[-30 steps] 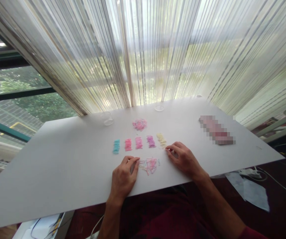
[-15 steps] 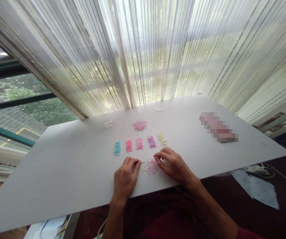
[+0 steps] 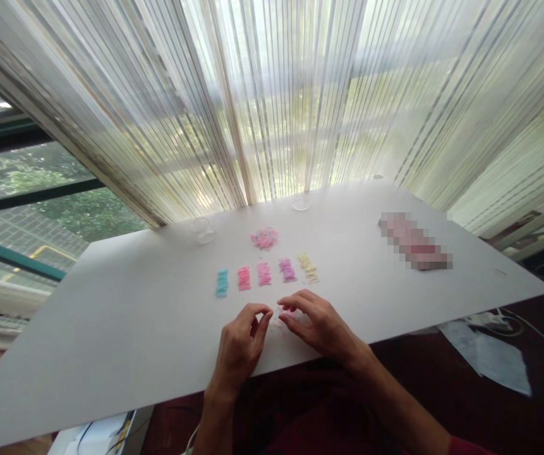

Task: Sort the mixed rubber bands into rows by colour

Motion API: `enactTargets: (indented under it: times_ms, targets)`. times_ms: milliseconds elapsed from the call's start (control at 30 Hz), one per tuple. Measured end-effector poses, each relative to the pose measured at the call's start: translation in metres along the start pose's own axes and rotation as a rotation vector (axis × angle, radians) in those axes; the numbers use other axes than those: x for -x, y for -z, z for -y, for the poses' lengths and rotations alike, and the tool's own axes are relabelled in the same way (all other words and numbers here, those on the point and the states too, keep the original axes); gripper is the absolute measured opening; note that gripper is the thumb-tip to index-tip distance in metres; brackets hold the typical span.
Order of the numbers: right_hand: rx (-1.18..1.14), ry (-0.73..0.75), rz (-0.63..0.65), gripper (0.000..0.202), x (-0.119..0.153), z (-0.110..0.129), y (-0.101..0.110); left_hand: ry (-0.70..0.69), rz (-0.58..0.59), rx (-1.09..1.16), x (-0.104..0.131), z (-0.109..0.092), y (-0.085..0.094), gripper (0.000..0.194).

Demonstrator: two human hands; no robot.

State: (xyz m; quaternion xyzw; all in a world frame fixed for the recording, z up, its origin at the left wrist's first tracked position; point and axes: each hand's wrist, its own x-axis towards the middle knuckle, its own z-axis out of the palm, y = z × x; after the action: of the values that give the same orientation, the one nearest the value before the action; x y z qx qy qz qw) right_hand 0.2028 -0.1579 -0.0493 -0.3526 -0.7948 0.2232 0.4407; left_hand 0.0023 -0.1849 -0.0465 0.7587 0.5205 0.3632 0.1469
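My left hand (image 3: 242, 341) is closed in a pinch, thumb against forefinger, at the left edge of a loose pile of small thin pieces (image 3: 278, 316). Whatever sits between those fingertips is too small to make out. Over the same pile hovers my right hand (image 3: 316, 322), its thumb and forefinger apart; it hides much of the pile. Beyond the hands lies a row of sorted groups of such pieces: teal (image 3: 222, 283), bright pink (image 3: 244, 278), light pink (image 3: 264, 273), purple (image 3: 287, 270) and pale yellow (image 3: 308, 268).
A larger mixed heap, mostly pink (image 3: 265, 238), lies behind the row. Clear round plastic pieces, one at left (image 3: 204, 232) and one at right (image 3: 301, 203), rest along the back of the white table (image 3: 134, 328). A pixelated pinkish object (image 3: 414, 243) lies at right. Striped curtains hang behind.
My right hand has moved left over the loose pile, close to my left fingertips, and covers more of it. My left hand has shifted slightly, still pinching.
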Motion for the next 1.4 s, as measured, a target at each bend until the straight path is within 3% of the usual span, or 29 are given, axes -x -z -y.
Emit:
enactTargets:
  times_ms: [300,833,933,1100,1200,1400]
  targets:
    - [-0.049,0.034,-0.060,0.012,0.001,-0.005,-0.003,-0.009,-0.036,0.094,0.000,-0.002,-0.003,0.011]
    - [-0.043,0.035,-0.060,0.014,0.002,-0.007,-0.005,-0.016,-0.011,0.071,0.002,0.001,-0.001,0.013]
    - [-0.047,0.026,-0.060,0.018,0.004,-0.008,-0.004,-0.024,-0.034,0.083,0.000,0.007,0.005,0.013]
    - [-0.038,0.023,-0.079,0.017,0.009,-0.010,-0.004,0.037,-0.209,0.024,-0.004,0.025,0.030,0.014]
    - [-0.044,0.039,-0.080,0.017,0.009,-0.009,-0.004,0.077,-0.248,0.019,-0.006,0.031,0.041,0.016]
    - [-0.032,0.023,-0.072,0.015,0.008,-0.009,-0.004,0.084,-0.232,0.036,-0.017,0.029,0.034,0.019]
